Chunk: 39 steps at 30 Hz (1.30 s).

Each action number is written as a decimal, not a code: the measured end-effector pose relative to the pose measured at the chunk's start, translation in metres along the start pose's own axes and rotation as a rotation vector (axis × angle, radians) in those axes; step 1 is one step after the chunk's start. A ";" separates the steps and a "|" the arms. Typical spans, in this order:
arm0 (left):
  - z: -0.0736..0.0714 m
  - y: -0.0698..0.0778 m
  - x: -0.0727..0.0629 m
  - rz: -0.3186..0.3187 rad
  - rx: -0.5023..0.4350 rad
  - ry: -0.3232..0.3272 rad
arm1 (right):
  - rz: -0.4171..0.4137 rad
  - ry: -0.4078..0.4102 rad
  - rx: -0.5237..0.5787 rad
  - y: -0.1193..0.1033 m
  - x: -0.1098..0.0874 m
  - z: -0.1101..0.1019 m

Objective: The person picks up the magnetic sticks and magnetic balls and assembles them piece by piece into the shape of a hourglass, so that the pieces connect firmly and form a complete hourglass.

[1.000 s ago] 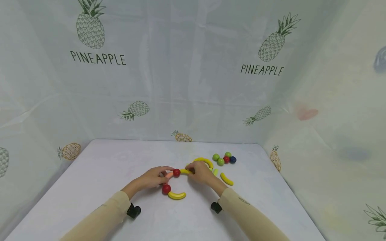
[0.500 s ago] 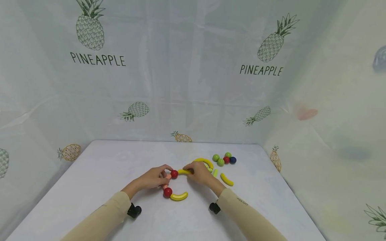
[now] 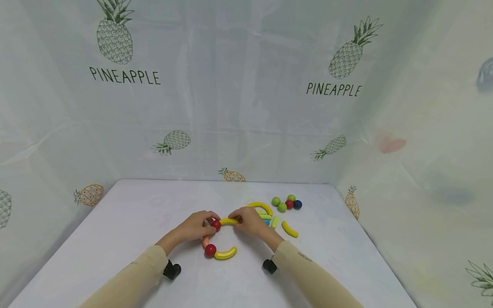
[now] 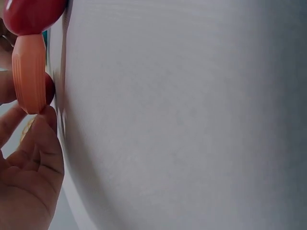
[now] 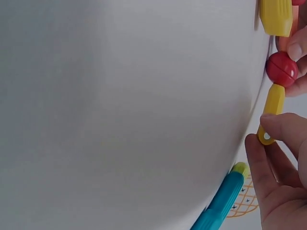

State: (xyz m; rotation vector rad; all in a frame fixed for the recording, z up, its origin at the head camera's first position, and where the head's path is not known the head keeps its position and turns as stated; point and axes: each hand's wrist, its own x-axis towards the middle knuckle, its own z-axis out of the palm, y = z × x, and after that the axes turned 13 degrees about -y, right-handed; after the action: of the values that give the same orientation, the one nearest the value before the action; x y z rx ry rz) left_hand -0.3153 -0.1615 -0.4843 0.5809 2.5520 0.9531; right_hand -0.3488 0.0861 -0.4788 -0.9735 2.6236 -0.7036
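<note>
My left hand (image 3: 197,226) grips the upper red ball (image 3: 216,225) between thumb and fingers. My right hand (image 3: 249,221) pinches the right end of a short curved yellow rod (image 3: 228,221), whose other end meets that ball. From the ball a curved orange rod (image 4: 29,72) leads down to a lower red ball (image 3: 210,250), and a second yellow rod (image 3: 226,254) runs right from there. Together the pieces make a C-shaped chain, open on the right. In the right wrist view a small hole shows in the end of the pinched yellow rod (image 5: 274,100).
Past my right hand lie a long yellow curved rod (image 3: 260,205), a light green rod (image 3: 274,222) and a blue piece (image 3: 266,222). A loose yellow rod (image 3: 289,229) sits further right. Green, red and dark blue balls (image 3: 297,204) cluster behind, on the white table (image 3: 154,196).
The upper ball, with its yellow rod, has shifted left and slightly towards me, and the lower part of the chain has turned with it. My right hand followed leftward, uncovering the blue piece.
</note>
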 end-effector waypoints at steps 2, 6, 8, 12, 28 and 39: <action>0.000 0.000 -0.001 0.004 0.005 -0.001 | 0.010 0.001 -0.002 -0.002 0.001 0.000; 0.000 0.000 -0.001 0.022 0.004 -0.023 | 0.038 0.004 -0.006 -0.004 0.002 0.001; 0.000 0.000 -0.001 0.028 -0.006 -0.039 | 0.038 0.006 -0.009 -0.005 0.003 0.001; 0.000 0.000 0.000 0.038 -0.017 -0.066 | 0.021 0.010 -0.007 -0.005 0.004 0.003; 0.001 -0.004 0.001 0.022 -0.101 -0.062 | 0.012 0.021 0.024 -0.007 0.001 0.003; -0.001 -0.004 0.000 0.027 -0.104 -0.094 | 0.010 0.027 0.055 -0.006 -0.001 0.004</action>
State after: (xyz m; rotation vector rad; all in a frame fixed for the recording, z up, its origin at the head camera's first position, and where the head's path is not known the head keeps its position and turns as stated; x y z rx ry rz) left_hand -0.3166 -0.1649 -0.4869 0.6162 2.4024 1.0355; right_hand -0.3434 0.0811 -0.4792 -0.9407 2.6154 -0.7877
